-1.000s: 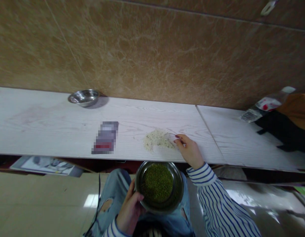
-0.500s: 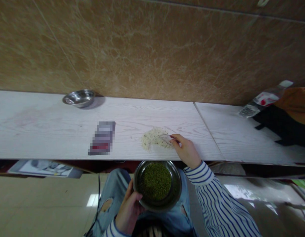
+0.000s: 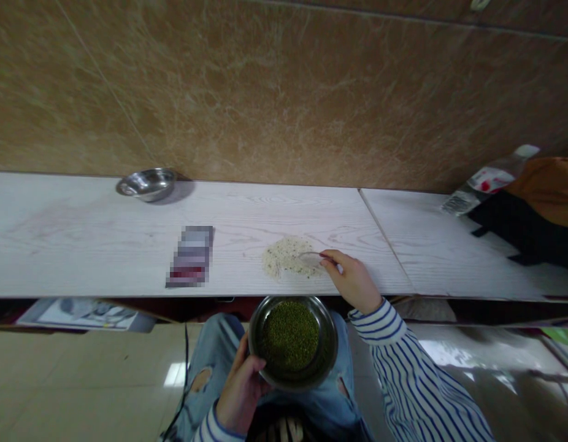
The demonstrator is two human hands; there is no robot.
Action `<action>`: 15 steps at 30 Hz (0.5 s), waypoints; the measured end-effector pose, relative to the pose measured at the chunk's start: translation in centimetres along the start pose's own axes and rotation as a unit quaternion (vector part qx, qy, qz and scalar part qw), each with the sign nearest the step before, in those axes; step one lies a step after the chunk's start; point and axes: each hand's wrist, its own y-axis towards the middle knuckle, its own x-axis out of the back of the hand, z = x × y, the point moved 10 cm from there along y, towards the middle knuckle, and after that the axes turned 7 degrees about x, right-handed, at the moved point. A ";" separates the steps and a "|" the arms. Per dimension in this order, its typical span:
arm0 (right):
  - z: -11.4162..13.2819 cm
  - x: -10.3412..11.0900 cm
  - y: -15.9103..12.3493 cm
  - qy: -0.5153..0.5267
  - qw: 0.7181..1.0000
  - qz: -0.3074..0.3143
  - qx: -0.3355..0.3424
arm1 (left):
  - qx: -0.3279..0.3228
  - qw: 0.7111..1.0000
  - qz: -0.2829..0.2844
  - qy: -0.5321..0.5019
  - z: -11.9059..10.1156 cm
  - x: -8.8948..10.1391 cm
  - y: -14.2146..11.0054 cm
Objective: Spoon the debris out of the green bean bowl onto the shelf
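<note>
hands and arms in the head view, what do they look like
The left hand and right hand are bare, without gloves. The left sleeve and right sleeve are white with dark blue stripes; the right cuff's stripes circle the wrist.

From my remote seat I see an indoor room, though I cannot tell whether it is a home, office or classroom. A long wood-grain desk (image 3: 58, 245) runs along a brown marbled wall (image 3: 275, 92), with an open shelf (image 3: 167, 309) underneath holding a print (image 3: 84, 312). The floor (image 3: 122, 368) is glossy tile. Only the bowl (image 3: 329, 337) of green beans hints at a kitchen.
</note>
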 end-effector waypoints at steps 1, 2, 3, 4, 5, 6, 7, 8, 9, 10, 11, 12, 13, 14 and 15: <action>0.0 0.0 -0.1 -0.006 1.000 0.002 0.001 | 0.003 1.000 0.000 -0.001 0.1 0.0 0.0; 0.2 -0.1 -0.1 -0.013 1.000 0.006 0.004 | 0.007 1.000 0.000 -0.001 0.2 0.0 0.1; 0.3 -0.3 -0.2 -0.023 1.000 0.011 0.007 | 0.010 1.000 -0.003 0.000 0.3 0.1 0.1; 0.6 -0.4 -0.2 -0.032 0.999 0.018 0.011 | 0.012 1.000 -0.006 0.000 0.4 0.1 0.2; 0.8 -0.5 -0.3 -0.041 0.999 0.025 0.014 | 0.012 1.000 -0.007 -0.001 0.4 0.2 0.2; 1.0 -0.7 -0.3 -0.046 0.998 0.032 0.019 | 0.012 1.000 -0.005 -0.001 0.4 0.1 0.2; 1.1 -0.7 -0.3 -0.049 0.998 0.036 0.023 | 0.011 1.000 -0.002 -0.001 0.4 0.1 0.2; 1.2 -0.7 -0.4 -0.048 0.998 0.037 0.026 | 0.011 1.000 0.000 -0.002 0.4 0.1 0.2; 1.2 -0.6 -0.4 -0.046 0.998 0.036 0.029 | 0.013 1.000 0.002 -0.003 0.4 0.0 0.1; 1.1 -0.4 -0.5 -0.043 0.998 0.034 0.031 | 0.016 1.000 0.003 -0.005 0.4 0.1 0.1; 1.0 -0.2 -0.6 -0.040 0.998 0.032 0.031 | 0.019 1.000 0.001 -0.006 0.5 0.1 0.1; 0.8 0.0 -0.7 -0.039 0.998 0.029 0.031 | 0.018 1.000 -0.003 -0.007 0.5 0.2 0.1; 0.6 0.2 -0.8 -0.038 0.998 0.029 0.033 | 0.015 1.000 -0.005 -0.009 0.4 0.3 0.1; 0.5 0.3 -0.9 -0.038 0.998 0.031 0.036 | 0.013 1.000 -0.005 -0.010 0.4 0.3 0.0; 0.5 0.3 -0.9 -0.037 0.998 0.034 0.041 | 0.010 1.000 -0.007 -0.009 0.3 0.3 0.1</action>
